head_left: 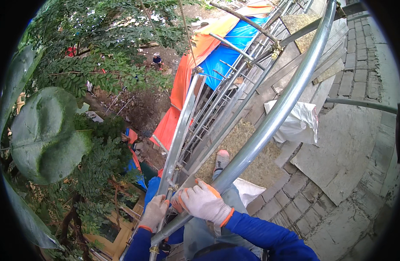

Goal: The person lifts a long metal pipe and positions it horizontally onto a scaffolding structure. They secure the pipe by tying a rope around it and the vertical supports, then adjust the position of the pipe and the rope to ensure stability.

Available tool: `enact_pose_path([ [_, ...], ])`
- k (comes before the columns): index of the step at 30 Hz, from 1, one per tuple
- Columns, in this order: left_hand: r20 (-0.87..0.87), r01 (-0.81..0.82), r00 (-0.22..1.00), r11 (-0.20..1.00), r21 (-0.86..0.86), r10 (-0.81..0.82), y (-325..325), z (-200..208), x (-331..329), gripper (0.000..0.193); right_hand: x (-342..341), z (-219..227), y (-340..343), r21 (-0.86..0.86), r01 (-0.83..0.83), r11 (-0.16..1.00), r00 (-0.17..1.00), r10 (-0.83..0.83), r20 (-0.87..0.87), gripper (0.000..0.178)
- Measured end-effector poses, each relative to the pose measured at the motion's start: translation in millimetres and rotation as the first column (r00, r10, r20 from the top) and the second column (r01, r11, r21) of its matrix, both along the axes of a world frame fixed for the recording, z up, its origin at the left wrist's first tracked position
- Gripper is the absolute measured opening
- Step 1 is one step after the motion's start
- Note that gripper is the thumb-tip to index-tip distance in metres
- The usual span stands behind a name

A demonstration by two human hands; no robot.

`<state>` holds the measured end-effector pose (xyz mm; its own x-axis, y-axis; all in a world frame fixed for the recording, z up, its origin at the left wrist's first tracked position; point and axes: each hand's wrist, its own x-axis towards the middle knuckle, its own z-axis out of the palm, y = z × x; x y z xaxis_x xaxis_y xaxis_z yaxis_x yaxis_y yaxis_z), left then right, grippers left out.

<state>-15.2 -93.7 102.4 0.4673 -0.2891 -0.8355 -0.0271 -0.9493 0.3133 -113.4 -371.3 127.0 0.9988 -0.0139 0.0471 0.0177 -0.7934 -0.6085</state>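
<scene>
High on the scaffold, my right hand (pixel 204 202) grips the pipe (pixel 269 126), my left hand (pixel 154 212) grips the upright (pixel 180 130); their joint looks unfinished.

left hand (pixel 154 212): fingers hidden behind the upright rail (pixel 179 137)
steel tube (pixel 269 124): both ends cut off
people below: too small to tell

My left hand (pixel 154 212) and right hand (pixel 204 202) wear knitted cloth gloves, matt grey-white with orange cuffs. The scaffold pipe (pixel 273 117) under my right glove is smooth, dull-shining galvanised metal; the upright rail (pixel 182 126) at my left glove is brighter metal. My sleeves (pixel 265 235) are soft blue cloth. Upper centre, the tarpaulin (pixel 226 52) is glossy plastic sheet. The brick wall (pixel 295 200) at lower right looks rough and matt.
</scene>
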Motion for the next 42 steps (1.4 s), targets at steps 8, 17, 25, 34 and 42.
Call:
enact_pose_path([
  [8,0.295,-0.497,0.771,0.823,-0.276,0.565,42.3,8.7,-125.7,0.036,-1.3,2.4,-3.1,-0.024,-0.029,0.999,0.994,0.026,-0.108,0.024],
  [17,0.557,-0.312,0.744,0.929,-0.199,0.369,31.2,10.7,-117.3,0.022,12.1,5.0,-2.9,-0.268,0.033,0.963,0.999,-0.032,0.008,0.019],
  [25,0.561,-0.291,0.722,0.913,-0.285,0.405,26.0,21.6,-124.8,0.020,19.1,16.3,-0.8,-0.442,-0.136,0.887,0.946,-0.016,-0.324,0.026],
  [34,0.526,-0.184,0.680,0.814,-0.552,0.511,98.9,30.8,-143.9,0.042,31.7,17.6,-4.9,-0.526,-0.189,0.829,0.865,-0.113,-0.490,0.038],
  [42,0.564,-0.522,0.678,0.849,-0.081,0.471,224.5,-7.6,-153.8,0.027,27.6,-3.0,-29.2,-0.464,-0.122,0.877,0.895,-0.105,-0.434,0.043],
])
